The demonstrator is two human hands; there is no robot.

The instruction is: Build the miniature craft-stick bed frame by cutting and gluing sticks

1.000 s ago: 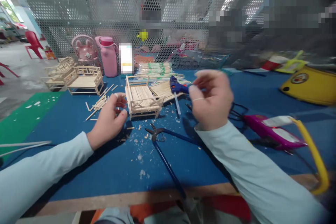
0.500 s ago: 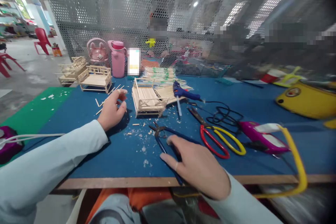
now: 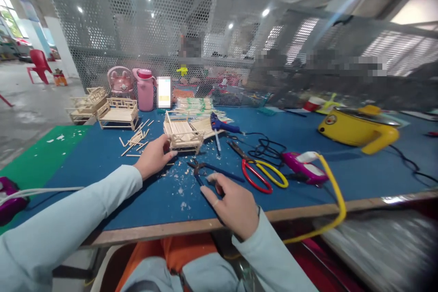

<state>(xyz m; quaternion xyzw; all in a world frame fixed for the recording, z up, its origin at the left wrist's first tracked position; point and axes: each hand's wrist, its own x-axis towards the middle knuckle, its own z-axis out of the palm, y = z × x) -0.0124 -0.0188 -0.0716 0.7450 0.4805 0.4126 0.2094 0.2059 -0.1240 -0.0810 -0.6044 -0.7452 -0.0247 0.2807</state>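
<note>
A small wooden model bench (image 3: 185, 139) of thin sticks with railings stands in the middle of the blue mat. My left hand (image 3: 153, 157) is at its near left corner, thumb in front and fingers behind, closed about the corner post. Dark blue-handled pliers (image 3: 196, 168) lie spread on the mat, nearer to me. Just over their handles is my right hand (image 3: 232, 200), thumb and forefinger apart, nothing held between them. Loose short sticks (image 3: 137, 139) lie scattered left of the bench.
Behind the bench lie a flat stick panel (image 3: 203, 127) and a blue glue gun (image 3: 222, 124). Red-and-yellow scissors (image 3: 258, 169), a purple device (image 3: 304, 167) and a yellow pot (image 3: 356, 127) are rightward. Finished model benches (image 3: 118, 113), a pink bottle (image 3: 145, 91) and a phone (image 3: 163, 92) stand at the back.
My left hand has moved right to the bench's corner. My right hand stays over the pliers' handles, its fingers a little more curled. The view has swung right.
</note>
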